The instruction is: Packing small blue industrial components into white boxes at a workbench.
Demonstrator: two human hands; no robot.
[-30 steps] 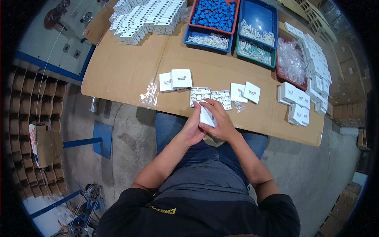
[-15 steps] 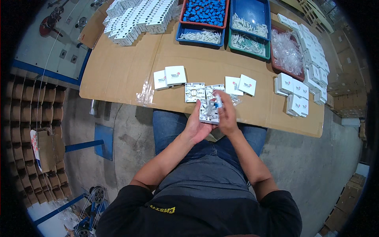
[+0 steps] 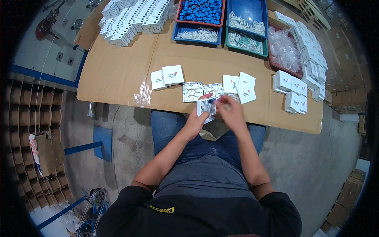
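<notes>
White and rigid-looking, the small plastic plate is gripped by the left hand just above the table's near edge while the right hand pinches at it, and it is judged light, best held by its rims.

4 trays, 2 face plates

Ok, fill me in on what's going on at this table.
A seated person holds a small white plastic plate in the left hand at the near edge of the cardboard-covered table, while the right hand works at it with its fingers. Two similar plates lie open just beyond the hands, with small white boxes on either side. Trays of blue parts and white parts sit at the far edge.
</notes>
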